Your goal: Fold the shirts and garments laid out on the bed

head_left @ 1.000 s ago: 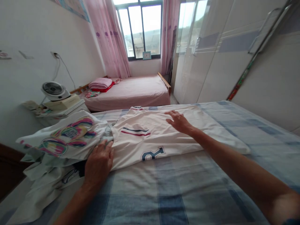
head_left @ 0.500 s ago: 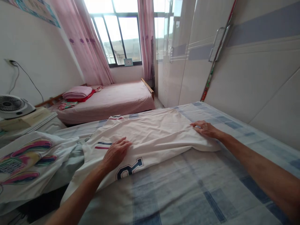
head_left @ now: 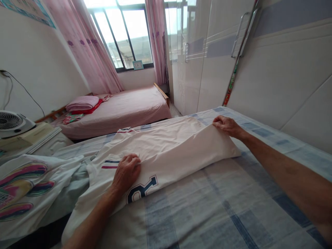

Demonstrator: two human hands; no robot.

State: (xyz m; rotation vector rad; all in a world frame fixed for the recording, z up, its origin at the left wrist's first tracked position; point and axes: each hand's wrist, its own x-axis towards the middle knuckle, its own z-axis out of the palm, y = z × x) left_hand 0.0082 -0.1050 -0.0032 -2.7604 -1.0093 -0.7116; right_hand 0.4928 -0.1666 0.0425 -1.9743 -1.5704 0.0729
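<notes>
A white T-shirt (head_left: 178, 152) with striped sleeve bands and a dark letter print lies partly folded across the bed. Its near side is turned over toward the middle. My right hand (head_left: 227, 126) pinches the hem at the far right and holds that corner raised off the bed. Near the striped sleeve, my left hand (head_left: 128, 169) grips the turned-over edge with curled fingers. The letter print shows just right of my left wrist, along the fold.
The checked blue-and-white bedsheet (head_left: 207, 207) spreads beneath. Another white shirt (head_left: 23, 190) with a colourful print lies at left, near a fan (head_left: 12, 122) on a cabinet. A pink-covered bed (head_left: 124, 107) stands beyond; a glossy wardrobe (head_left: 280, 76) borders the right.
My right hand has closed on the hem and lifted it, pulling the shirt's right part up taut. My left hand's fingers have curled in on the fabric. The view has shifted slightly.
</notes>
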